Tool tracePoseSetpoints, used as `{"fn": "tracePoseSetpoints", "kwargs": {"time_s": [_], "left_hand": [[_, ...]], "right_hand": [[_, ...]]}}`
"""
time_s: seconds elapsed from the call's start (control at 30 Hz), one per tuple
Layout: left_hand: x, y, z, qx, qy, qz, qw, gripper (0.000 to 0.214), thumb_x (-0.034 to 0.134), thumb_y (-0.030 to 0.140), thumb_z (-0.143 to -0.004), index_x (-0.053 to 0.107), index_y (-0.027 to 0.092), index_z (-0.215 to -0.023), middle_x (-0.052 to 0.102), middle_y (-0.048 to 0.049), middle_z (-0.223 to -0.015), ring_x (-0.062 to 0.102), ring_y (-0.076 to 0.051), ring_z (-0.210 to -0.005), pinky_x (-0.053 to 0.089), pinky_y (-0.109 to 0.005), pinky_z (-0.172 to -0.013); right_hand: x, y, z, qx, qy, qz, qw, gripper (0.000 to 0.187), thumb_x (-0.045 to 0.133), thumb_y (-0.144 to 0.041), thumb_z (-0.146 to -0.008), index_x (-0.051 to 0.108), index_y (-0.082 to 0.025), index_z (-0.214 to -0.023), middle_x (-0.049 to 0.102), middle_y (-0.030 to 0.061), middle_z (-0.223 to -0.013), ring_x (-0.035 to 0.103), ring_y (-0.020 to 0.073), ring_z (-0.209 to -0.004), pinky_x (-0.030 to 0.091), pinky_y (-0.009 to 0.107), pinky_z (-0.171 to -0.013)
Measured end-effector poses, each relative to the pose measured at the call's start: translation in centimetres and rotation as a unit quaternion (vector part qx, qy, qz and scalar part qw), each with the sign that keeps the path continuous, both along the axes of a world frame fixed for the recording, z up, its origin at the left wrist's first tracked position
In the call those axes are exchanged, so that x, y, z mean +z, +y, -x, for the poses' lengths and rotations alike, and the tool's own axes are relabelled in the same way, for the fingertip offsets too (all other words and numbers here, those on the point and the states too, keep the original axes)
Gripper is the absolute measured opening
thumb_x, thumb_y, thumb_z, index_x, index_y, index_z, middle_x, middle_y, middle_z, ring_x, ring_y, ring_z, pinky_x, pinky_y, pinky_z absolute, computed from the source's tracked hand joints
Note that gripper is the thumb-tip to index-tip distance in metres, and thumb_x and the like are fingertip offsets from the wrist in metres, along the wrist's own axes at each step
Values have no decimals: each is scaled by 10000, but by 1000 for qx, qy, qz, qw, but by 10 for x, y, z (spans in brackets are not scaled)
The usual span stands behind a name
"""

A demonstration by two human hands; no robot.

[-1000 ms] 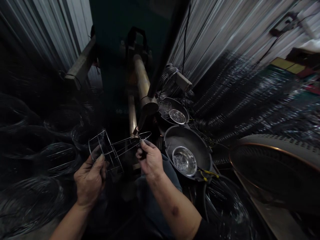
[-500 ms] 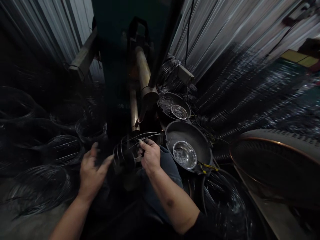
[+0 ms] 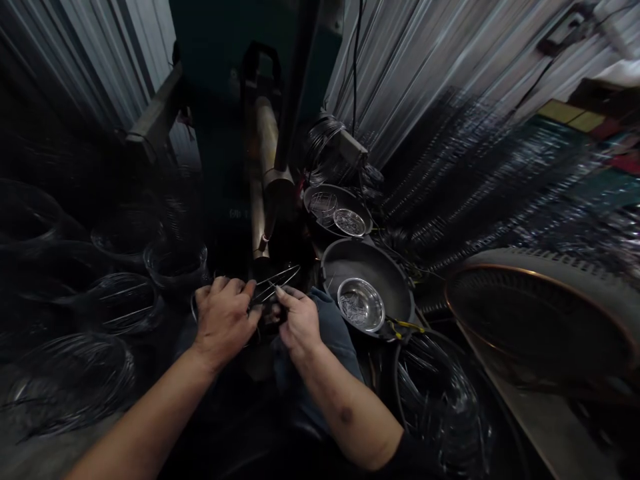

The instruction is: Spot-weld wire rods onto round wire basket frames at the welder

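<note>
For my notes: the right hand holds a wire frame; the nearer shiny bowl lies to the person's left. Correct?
Not left: the head view shows the nearer shiny bowl to the person's right. The right hand does hold a wire frame.

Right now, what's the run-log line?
left hand: at silver metal wire frame, grip unclear | right hand: pinching the frame | nearby: round silver metal bowl in round dark pan

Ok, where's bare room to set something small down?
In the near pan, between its bowl and far edge. Crowded: the far pan, with another bowl and wirework; your left, with wire coils; around the wire frame at your left hand and right hand.
</note>
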State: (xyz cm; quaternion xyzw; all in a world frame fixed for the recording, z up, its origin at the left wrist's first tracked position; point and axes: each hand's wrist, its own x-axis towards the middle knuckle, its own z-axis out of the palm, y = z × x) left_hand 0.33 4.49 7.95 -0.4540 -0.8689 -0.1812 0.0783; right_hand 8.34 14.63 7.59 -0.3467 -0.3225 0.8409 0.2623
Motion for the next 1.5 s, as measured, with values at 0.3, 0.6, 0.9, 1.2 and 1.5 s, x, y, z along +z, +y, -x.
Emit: {"fn": "tracePoseSetpoints", "kwargs": {"time_s": [0.3,0.6,0.9,1.2,1.5], "left_hand": [[24,15,10,-4,82,-11,997,283,551,297,-802,679,142,-1001,659,-119,-862,529,-320,-935,315,-472,-787],[39,27,31,-25,89,8,996,263,496,256,-832,667,102,-957,634,-120,-838,494,-324,-957,289,-480,-780],[48,40,49,-27,78,11,997,175,531,264,-765,659,148,-793,625,-115,-790,507,-320,-936,293,-478,-744],[58,42,48,-37,63,33,997,185,509,239,-754,664,147,-797,635,-124,-799,498,-317,-918,305,-483,-740],[60,45,52,-33,76,51,995,172,488,240,-760,646,171,-759,636,-130,-813,506,-325,-942,292,-475,-718]], "right_hand": [[7,7,21,-12,36,69,997,180,759,-137,-580,590,-144,-643,501,-56,-475,361,38,-404,269,177,-405],[10,17,47,-8,56,81,995,138,743,-127,-631,611,-155,-662,458,-76,-474,331,35,-410,278,166,-406],[13,26,61,-25,59,80,995,122,721,-105,-663,615,-159,-691,539,-53,-537,380,45,-427,319,175,-425],[19,22,59,-27,104,97,989,142,684,-82,-695,568,-149,-648,510,-69,-489,376,28,-396,316,143,-418],[17,24,67,-36,90,107,990,133,662,-69,-723,568,-157,-688,559,-57,-515,447,43,-420,358,153,-444]]}}
